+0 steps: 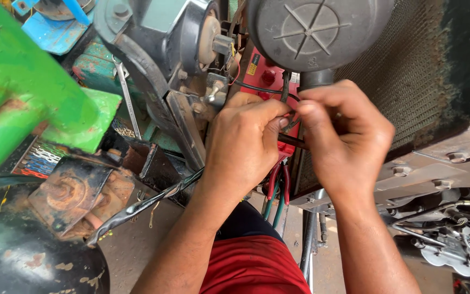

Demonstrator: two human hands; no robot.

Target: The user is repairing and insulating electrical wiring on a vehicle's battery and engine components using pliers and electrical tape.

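My left hand (243, 144) and my right hand (344, 136) meet in front of a red battery (265, 73) tucked under a round grey air-cleaner cap (314, 30). The fingertips of both hands pinch thin dark wires (286, 90) that run down past the battery. A pair of pliers with red handles (279, 179) hangs just below my left hand; which hand grips it is hidden. A dark rod (292, 141) crosses between the two hands.
A radiator grille (409, 71) fills the upper right, with a grey bolted frame (436, 169) below it. Green machine bodywork (23, 92) stands at left, a spanner (126, 92) lies on it, and a rusty plate (69, 193) sits lower left.
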